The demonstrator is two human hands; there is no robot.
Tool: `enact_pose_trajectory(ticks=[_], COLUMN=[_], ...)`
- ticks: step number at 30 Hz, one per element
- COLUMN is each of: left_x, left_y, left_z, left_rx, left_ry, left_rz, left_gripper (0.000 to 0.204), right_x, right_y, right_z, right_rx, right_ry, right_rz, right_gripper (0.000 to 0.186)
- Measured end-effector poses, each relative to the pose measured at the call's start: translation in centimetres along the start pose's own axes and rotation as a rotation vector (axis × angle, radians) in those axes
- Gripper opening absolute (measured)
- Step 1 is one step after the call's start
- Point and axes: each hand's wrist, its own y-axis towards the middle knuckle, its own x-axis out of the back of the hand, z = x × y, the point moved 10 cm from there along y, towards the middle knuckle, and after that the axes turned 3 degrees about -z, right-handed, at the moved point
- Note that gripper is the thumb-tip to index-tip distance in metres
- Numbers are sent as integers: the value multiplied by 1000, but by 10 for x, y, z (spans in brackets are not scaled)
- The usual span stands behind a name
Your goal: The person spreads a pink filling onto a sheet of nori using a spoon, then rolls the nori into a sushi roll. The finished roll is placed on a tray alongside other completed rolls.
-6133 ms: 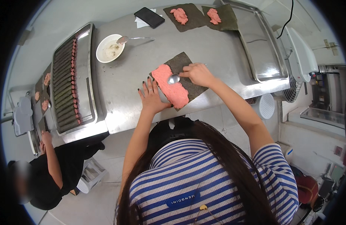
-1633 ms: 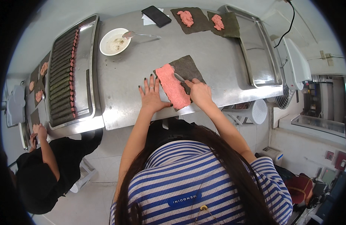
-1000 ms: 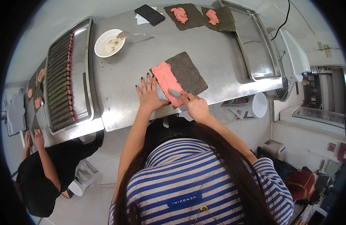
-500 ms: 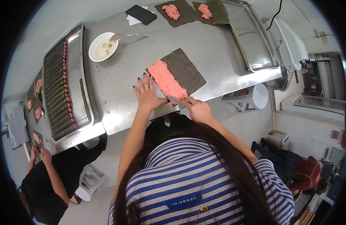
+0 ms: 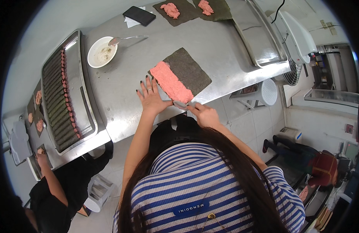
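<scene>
A dark green seaweed sheet (image 5: pixel 191 73) lies slantwise on the steel table in front of me. Smooth pink paste (image 5: pixel 171 82) covers its left part in a broad band. My left hand (image 5: pixel 151 101) rests flat beside the sheet's left edge, fingers spread, its thumb stretched toward the sheet's near corner. In my right hand (image 5: pixel 206 115), the fingers are closed around a spoon's handle. The metal bowl of this spoon (image 5: pixel 180 105) is at the near end of the paste, close to my left thumb; whether they touch I cannot tell.
Left stands a steel tray (image 5: pixel 94 120) with a row of seaweed rolls (image 5: pixel 57 105). Beyond are a white bowl (image 5: pixel 94 62) with another spoon (image 5: pixel 129 38), a phone (image 5: pixel 139 15), seaweed sheets (image 5: pixel 181 17) bearing paste lumps, and a second tray (image 5: pixel 261 35). A co-worker (image 5: pixel 66 182) is at far left.
The spoon's bowl has slid off the paste toward the table's near edge, and the paste's near end looks neater. My left hand stays spread. The whole view has shifted slightly.
</scene>
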Motion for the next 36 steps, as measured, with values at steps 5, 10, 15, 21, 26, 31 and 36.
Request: enact_pose_trajectory(ticks=[5, 10, 15, 21, 26, 31, 36], left_x=[-2, -3, -2, -3, -2, -4, -1], left_y=[1, 2, 3, 2, 1, 2, 0], left_z=[0, 0, 0, 2, 2, 4, 4], left_rx=[-17, -38, -27, -21, -27, -19, -2], left_ry=[-7, -7, 7, -29, -57, -45, -50], left_rz=[-9, -21, -20, -19, -36, -34, -31], left_gripper=[132, 132, 132, 132, 132, 132, 131], right_x=[9, -11, -17, 10, 4, -12, -1], right_y=[-14, -17, -16, -9, -3, -8, -6], right_z=[-41, -17, 0, -11, -28, -4, -19], right_rx=[-260, -194, -75, -56, -133, 15, 33], right_ry=[47, -4, 87, 333, 203, 265, 369], right_rz=[-141, -87, -77, -114, -11, 43, 27], right_gripper=[45, 46, 42, 37, 37, 39, 44])
